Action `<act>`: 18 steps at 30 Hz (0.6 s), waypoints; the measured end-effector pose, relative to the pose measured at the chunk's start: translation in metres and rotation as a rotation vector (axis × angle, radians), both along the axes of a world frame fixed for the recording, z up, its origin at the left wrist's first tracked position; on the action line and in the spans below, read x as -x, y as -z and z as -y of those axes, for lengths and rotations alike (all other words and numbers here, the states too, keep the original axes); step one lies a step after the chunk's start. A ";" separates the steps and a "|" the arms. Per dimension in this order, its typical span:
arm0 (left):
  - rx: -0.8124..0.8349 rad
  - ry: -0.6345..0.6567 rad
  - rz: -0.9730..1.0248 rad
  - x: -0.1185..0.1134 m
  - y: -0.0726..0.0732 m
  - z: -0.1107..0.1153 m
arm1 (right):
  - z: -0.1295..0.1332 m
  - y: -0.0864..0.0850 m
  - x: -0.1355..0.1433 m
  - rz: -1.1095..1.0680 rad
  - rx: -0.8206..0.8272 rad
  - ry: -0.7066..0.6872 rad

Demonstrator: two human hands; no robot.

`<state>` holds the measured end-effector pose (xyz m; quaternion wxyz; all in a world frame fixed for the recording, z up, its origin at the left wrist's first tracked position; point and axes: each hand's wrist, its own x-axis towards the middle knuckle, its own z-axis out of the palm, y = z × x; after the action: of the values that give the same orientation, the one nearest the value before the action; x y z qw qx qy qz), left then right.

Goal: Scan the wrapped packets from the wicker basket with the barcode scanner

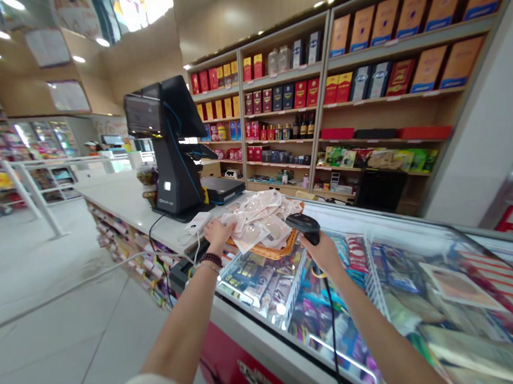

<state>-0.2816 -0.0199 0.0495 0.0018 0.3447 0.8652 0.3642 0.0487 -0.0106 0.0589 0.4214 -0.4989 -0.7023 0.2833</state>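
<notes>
A wicker basket on the counter is heaped with flat, pale, clear-wrapped packets. At the basket's left side my left hand is closed on the edge of a packet, its fingers bent and partly hidden. Beaded bracelets circle that wrist. My right hand grips the handle of a black barcode scanner, whose head points left over the basket's right rim. A black cable hangs from the scanner's handle.
Left of the basket stand a black point-of-sale terminal, a dark flat box and a white device with a cable. Under the basket, a glass-topped freezer holds packaged goods. Shelves of boxed bottles line the wall behind.
</notes>
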 end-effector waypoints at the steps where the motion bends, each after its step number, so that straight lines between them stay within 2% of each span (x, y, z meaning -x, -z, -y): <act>1: 0.044 -0.007 -0.028 0.002 -0.001 0.001 | 0.000 0.000 0.002 0.015 0.001 0.001; 3: 0.123 0.008 -0.055 0.004 -0.005 0.002 | 0.001 0.001 0.006 0.040 -0.001 0.007; 5: 0.126 0.036 -0.072 0.004 -0.010 0.004 | 0.001 0.003 0.009 0.061 -0.011 0.004; 9: -0.020 0.048 -0.158 -0.005 -0.015 0.013 | 0.003 0.005 0.009 0.085 -0.026 -0.012; 12: -0.099 0.072 -0.151 -0.017 -0.020 0.022 | 0.005 0.003 0.007 0.072 -0.012 -0.013; 15: -0.118 0.054 -0.138 -0.027 -0.031 0.029 | 0.008 -0.002 0.003 0.069 -0.003 -0.005; 18: -0.237 0.081 -0.111 -0.033 -0.043 0.030 | 0.010 -0.006 -0.002 0.070 -0.013 0.002</act>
<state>-0.2484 -0.0499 0.0924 -0.0722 0.3968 0.8003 0.4436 0.0509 -0.0207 0.0645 0.4002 -0.5063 -0.7180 0.2607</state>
